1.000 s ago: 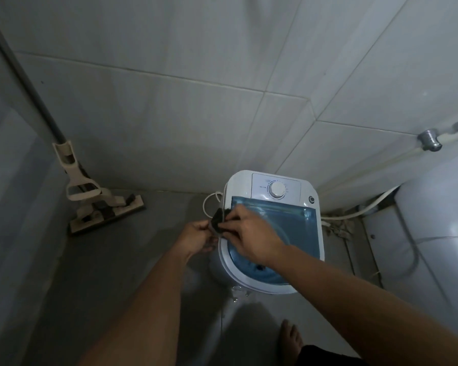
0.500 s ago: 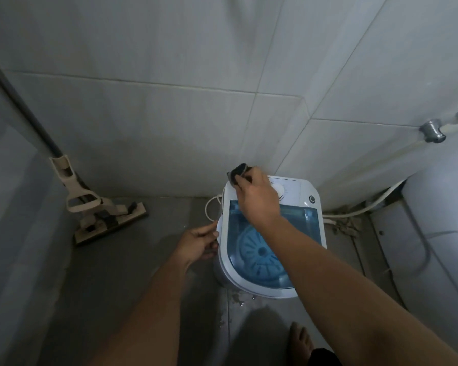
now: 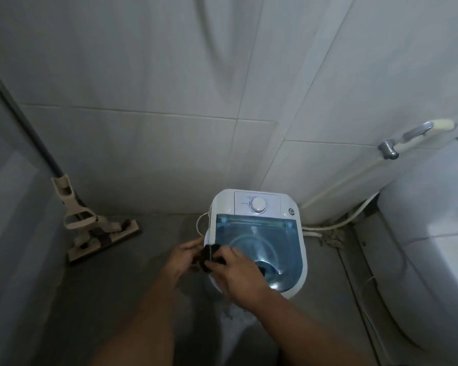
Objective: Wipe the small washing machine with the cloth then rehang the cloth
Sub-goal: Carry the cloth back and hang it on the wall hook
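- Where the two tiled walls (image 3: 148,83) meet in a corner, they fill the upper half of the view, pale grey with thin grout lines.
- A dim grey floor (image 3: 122,299) spreads below them, and both bare forearms reach in over it from the bottom edge.
- A big white rounded fixture (image 3: 434,233) fills the right side; I cannot tell what it is.
- A mop (image 3: 90,228) leans in the left corner, its dark pole running up to the left and its flat head resting on the floor.
- The small washing machine (image 3: 259,204) stands on the floor against the corner, white, with a see-through blue lid (image 3: 275,233) and a round dial (image 3: 258,205) on its back panel.
- A pale hose (image 3: 336,186) runs down the right wall from a metal tap (image 3: 388,149) to the floor just beside the machine.
- The right hand (image 3: 238,273) lies over the near left part of the lid, fingers curled round the cloth.
- The left hand (image 3: 184,257) is just beside the machine's left edge, its fingertips pinching the other side of the cloth.
- The cloth (image 3: 209,256), small, dark and bunched, sits between the two hands at the machine's front left rim; whether it touches the rim I cannot tell.
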A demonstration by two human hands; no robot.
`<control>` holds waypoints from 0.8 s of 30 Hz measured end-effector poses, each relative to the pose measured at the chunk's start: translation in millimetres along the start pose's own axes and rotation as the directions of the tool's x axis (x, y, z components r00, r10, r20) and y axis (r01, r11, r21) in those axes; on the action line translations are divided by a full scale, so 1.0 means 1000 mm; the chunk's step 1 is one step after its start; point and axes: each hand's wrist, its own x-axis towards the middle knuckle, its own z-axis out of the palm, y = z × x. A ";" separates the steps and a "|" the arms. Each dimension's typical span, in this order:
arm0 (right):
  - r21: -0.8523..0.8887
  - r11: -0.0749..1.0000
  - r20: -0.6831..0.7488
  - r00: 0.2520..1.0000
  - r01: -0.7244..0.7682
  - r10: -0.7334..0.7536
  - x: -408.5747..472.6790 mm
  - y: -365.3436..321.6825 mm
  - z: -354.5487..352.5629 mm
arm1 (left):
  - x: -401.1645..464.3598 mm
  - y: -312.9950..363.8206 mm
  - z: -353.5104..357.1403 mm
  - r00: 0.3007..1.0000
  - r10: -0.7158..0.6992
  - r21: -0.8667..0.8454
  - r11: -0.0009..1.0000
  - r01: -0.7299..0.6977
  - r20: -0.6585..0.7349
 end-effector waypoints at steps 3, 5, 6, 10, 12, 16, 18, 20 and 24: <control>0.168 0.983 0.069 0.996 -0.069 0.058 -0.023 -0.010 -0.021 | -0.010 -0.004 -0.002 0.989 -0.019 -0.005 1.000 0.018 -0.144; 0.345 0.912 0.012 0.973 -0.221 0.231 -0.031 -0.017 -0.042 | -0.028 0.004 0.001 0.973 0.027 0.078 0.997 -0.010 -0.227; 0.423 0.863 -0.018 0.950 -0.276 0.312 -0.033 -0.022 -0.055 | -0.044 0.012 0.005 0.966 0.069 0.124 0.992 -0.039 -0.250; 0.621 0.721 -0.135 0.865 -0.306 0.483 -0.032 -0.047 -0.109 | -0.133 0.054 0.033 0.998 0.058 -0.061 0.996 -0.058 -0.010; 0.684 0.682 -0.162 0.859 -0.257 0.486 -0.027 -0.065 -0.136 | -0.170 0.071 0.042 0.983 0.140 -0.083 0.988 -0.131 0.120; 0.711 0.678 -0.248 0.834 -0.189 0.492 -0.021 -0.102 -0.185 | -0.236 0.103 0.047 0.937 0.333 -0.112 0.940 -0.321 0.108; 0.759 0.624 -0.271 0.783 -0.184 0.560 -0.018 -0.117 -0.208 | -0.266 0.121 0.046 0.918 0.391 -0.134 0.916 -0.379 0.072; 0.789 0.586 -0.264 0.760 -0.184 0.594 -0.015 -0.132 -0.233 | -0.291 0.135 0.045 0.895 0.442 -0.149 0.890 -0.431 0.051; 0.726 0.649 -0.262 0.781 -0.227 0.567 -0.007 -0.156 -0.278 | -0.332 0.156 0.041 0.839 0.544 -0.114 0.834 -0.540 0.008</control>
